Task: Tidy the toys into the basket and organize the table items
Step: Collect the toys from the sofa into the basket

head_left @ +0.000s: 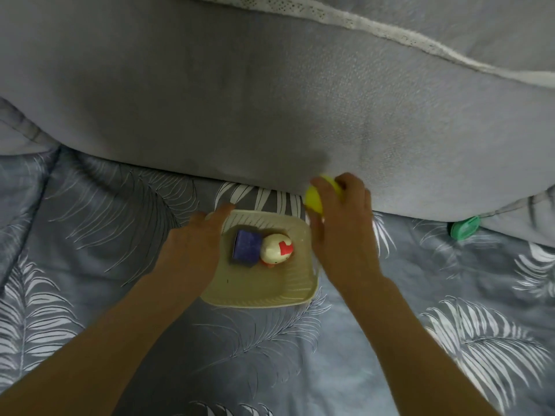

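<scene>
Right hand [345,223] curled around a yellow plastic ball [313,199] just beyond the far right corner of a cream slotted plastic basket [258,300], left hand [195,238] resting with fingers extended on its left rim, blue block [247,245] and white round toy with a red patch [274,249] inside, all on a grey leaf-print bed quilt [90,235]

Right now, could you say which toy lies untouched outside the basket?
The green one, rightmost; the right hand holds the yellow one; blue block and white toy sit in the basket.

No text or number can be read (the red patch [285,248] on the white toy [270,252] is blurred).
</scene>
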`<state>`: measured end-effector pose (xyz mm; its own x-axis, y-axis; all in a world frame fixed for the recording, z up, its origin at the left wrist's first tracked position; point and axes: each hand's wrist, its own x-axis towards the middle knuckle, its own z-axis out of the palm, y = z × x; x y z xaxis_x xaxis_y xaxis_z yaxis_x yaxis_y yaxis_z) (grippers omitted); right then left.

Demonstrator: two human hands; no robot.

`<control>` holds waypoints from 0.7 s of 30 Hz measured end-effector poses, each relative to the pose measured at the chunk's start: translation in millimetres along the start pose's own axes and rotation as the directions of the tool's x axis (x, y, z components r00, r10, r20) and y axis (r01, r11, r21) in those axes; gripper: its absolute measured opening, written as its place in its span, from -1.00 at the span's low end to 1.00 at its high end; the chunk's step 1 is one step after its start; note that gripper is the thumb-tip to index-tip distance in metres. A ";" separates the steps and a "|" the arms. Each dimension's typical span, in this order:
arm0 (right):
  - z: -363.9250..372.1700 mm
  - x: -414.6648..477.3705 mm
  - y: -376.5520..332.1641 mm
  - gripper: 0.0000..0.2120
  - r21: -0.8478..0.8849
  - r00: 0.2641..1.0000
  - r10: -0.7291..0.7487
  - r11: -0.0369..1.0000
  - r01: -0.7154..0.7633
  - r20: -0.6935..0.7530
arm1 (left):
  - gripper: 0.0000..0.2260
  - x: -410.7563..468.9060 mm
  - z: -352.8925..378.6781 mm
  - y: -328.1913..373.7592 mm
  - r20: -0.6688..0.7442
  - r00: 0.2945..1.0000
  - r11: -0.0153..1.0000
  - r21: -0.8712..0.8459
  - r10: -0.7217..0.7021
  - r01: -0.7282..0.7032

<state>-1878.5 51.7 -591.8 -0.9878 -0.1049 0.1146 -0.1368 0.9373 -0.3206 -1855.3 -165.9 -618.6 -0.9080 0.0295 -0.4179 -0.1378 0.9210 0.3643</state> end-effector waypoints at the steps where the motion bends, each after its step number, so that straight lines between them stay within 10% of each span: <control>1: -12.1 -8.4 -11.8 -0.61 0.090 1.000 0.008 0.996 -0.010 0.020 | -0.47 -1.2 -5.1 4.4 -0.005 1.000 1.000 -0.006 -0.005 0.005; 6: -50.0 -52.2 -52.9 -0.60 0.482 0.927 0.053 0.843 -0.241 0.371 | -0.52 -13.1 -31.6 31.0 -0.039 0.998 0.999 0.019 0.042 -0.041; 19: -116.5 -54.5 -47.2 -0.51 0.392 0.727 -0.165 0.907 -0.153 0.666 | -0.47 -101.8 -94.6 119.0 0.141 0.977 0.977 0.119 0.158 -0.175; 21: -126.2 -60.3 -44.7 -0.53 0.219 0.658 -0.193 0.975 0.044 0.728 | -0.46 -119.5 -98.1 137.8 0.154 0.972 0.982 0.040 0.177 -0.185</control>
<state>-1803.6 58.0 -465.8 -0.6778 -0.4915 -0.5469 -0.1925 0.8365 -0.5131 -1804.5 -80.7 -436.7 -0.8461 0.2514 -0.4701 0.0487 0.9146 0.4015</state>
